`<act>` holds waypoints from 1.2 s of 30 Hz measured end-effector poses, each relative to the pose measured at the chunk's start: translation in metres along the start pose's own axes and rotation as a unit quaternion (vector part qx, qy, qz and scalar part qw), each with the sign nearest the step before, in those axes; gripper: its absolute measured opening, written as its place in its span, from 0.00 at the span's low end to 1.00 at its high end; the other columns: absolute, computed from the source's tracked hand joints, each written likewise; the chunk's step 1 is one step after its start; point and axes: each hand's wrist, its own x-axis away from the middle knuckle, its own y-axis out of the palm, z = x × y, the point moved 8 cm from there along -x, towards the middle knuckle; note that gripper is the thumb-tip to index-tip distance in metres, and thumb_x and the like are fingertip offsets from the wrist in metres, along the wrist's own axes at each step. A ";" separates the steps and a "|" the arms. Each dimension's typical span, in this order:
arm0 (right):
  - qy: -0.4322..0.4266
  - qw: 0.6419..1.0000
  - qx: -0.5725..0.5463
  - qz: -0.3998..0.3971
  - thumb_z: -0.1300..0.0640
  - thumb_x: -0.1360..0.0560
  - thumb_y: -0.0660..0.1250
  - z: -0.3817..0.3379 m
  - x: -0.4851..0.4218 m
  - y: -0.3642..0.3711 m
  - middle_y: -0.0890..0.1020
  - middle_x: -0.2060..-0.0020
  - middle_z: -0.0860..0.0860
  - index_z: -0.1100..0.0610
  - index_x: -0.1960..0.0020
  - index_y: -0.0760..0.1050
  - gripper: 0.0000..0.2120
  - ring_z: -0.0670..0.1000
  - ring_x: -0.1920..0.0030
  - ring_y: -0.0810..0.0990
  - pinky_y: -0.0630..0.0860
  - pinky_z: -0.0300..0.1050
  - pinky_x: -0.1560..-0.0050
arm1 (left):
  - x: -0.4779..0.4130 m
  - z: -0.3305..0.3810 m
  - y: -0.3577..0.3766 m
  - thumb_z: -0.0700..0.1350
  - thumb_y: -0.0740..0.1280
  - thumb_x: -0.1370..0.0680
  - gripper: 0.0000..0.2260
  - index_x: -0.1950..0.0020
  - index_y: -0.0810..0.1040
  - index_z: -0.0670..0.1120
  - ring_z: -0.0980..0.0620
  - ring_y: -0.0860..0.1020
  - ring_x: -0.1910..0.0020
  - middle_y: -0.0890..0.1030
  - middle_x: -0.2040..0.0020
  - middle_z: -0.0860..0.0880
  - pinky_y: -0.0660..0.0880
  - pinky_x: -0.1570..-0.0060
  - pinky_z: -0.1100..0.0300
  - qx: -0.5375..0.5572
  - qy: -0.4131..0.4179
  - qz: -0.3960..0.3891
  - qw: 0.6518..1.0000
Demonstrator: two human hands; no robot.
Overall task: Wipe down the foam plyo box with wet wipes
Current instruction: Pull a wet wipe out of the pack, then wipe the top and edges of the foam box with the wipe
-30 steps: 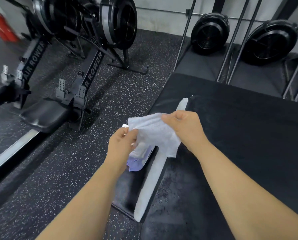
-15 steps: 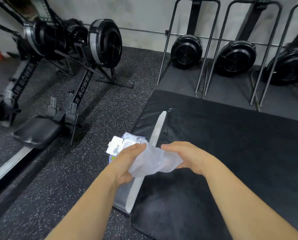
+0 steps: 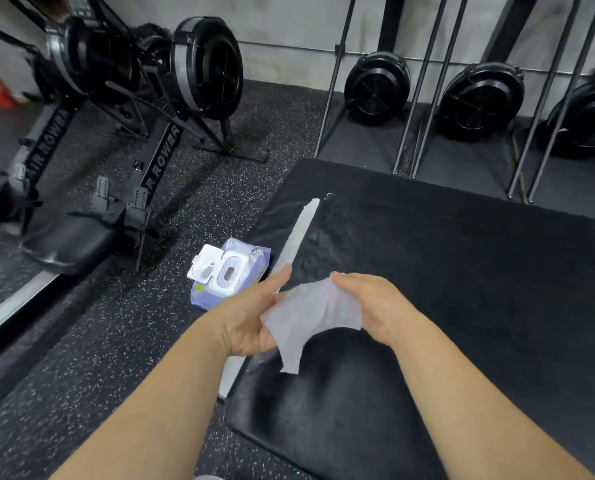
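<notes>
The step looks like readying a wipe (image 3: 310, 317): at centre frame the left hand (image 3: 251, 317) pinches its left edge and the right hand (image 3: 375, 306) grips its right side. Next, it probably needs pressing flat onto the foam box (image 3: 462, 289), which is black, scuffed grey and fills the lower right.

Wipes pack (image 3: 228, 271) on floor (image 3: 116, 341), just left of plyo box (image 3: 462, 289)

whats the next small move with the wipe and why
Probably lower the wet wipe flat onto the foam plyo box: the left hand and right hand hold it spread over its near-left edge, apparently not yet touching.
</notes>
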 end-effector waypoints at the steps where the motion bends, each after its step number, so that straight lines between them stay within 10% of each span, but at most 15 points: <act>1: -0.009 1.000 -0.002 0.010 0.57 0.23 0.70 0.004 -0.003 -0.007 0.83 0.46 0.60 0.65 0.45 0.80 0.12 0.60 0.44 0.82 0.76 0.56 0.38 | -0.004 -0.004 -0.001 0.54 0.73 0.30 0.25 0.39 0.80 0.41 0.48 0.84 0.54 0.84 0.49 0.44 0.81 0.60 0.56 -0.018 0.011 0.009 1.000; 7: -0.070 0.995 0.006 0.064 0.61 0.24 0.70 0.034 -0.022 -0.046 0.83 0.46 0.60 0.61 0.43 0.77 0.10 0.59 0.46 0.82 0.79 0.53 0.47 | -0.028 -0.022 -0.028 0.33 0.70 0.28 0.37 0.25 0.57 0.48 0.48 0.82 0.64 0.82 0.51 0.45 0.78 0.69 0.57 0.032 0.142 0.171 0.974; 14: -0.168 0.981 0.089 0.035 0.61 0.28 0.72 0.074 -0.028 -0.064 0.79 0.45 0.53 0.48 0.38 0.71 0.21 0.53 0.44 0.80 0.77 0.51 0.42 | -0.030 -0.041 -0.037 0.34 0.69 0.25 0.16 0.41 0.77 0.49 0.45 0.81 0.54 0.82 0.45 0.43 0.75 0.43 0.43 -0.124 0.294 0.264 0.910; 21: -0.291 0.930 0.219 0.055 0.66 0.25 0.66 0.098 0.018 -0.073 0.81 0.52 0.47 0.53 0.40 0.79 0.16 0.47 0.52 0.79 0.71 0.34 0.58 | 0.006 -0.081 -0.015 0.33 0.68 0.26 0.14 0.50 0.80 0.52 0.62 0.78 0.52 0.80 0.50 0.55 0.76 0.48 0.63 -0.253 0.415 0.322 0.812; 25: -0.332 0.882 0.310 0.127 0.63 0.24 0.64 0.106 0.069 -0.081 0.78 0.50 0.46 0.54 0.38 0.79 0.16 0.48 0.49 0.76 0.71 0.38 0.50 | 0.040 -0.109 0.008 0.35 0.69 0.26 0.15 0.45 0.81 0.50 0.60 0.78 0.63 0.80 0.56 0.54 0.74 0.63 0.73 -0.310 0.425 0.302 0.795; 31: -0.360 0.832 0.396 0.146 0.58 0.26 0.65 0.089 0.146 -0.080 0.79 0.54 0.46 0.48 0.60 0.78 0.07 0.50 0.51 0.78 0.71 0.42 0.61 | 0.082 -0.139 0.041 0.39 0.74 0.29 0.10 0.53 0.82 0.53 0.53 0.81 0.49 0.83 0.51 0.52 0.75 0.44 0.59 -0.420 0.361 0.261 0.791; 36: -0.335 0.873 0.344 0.090 0.60 0.28 0.67 0.098 0.159 -0.073 0.80 0.60 0.48 0.53 0.63 0.78 0.06 0.50 0.59 0.78 0.72 0.41 0.63 | 0.099 -0.150 0.034 0.47 0.73 0.26 0.06 0.63 0.82 0.51 0.54 0.79 0.57 0.84 0.57 0.51 0.73 0.56 0.63 -0.428 0.357 0.282 0.781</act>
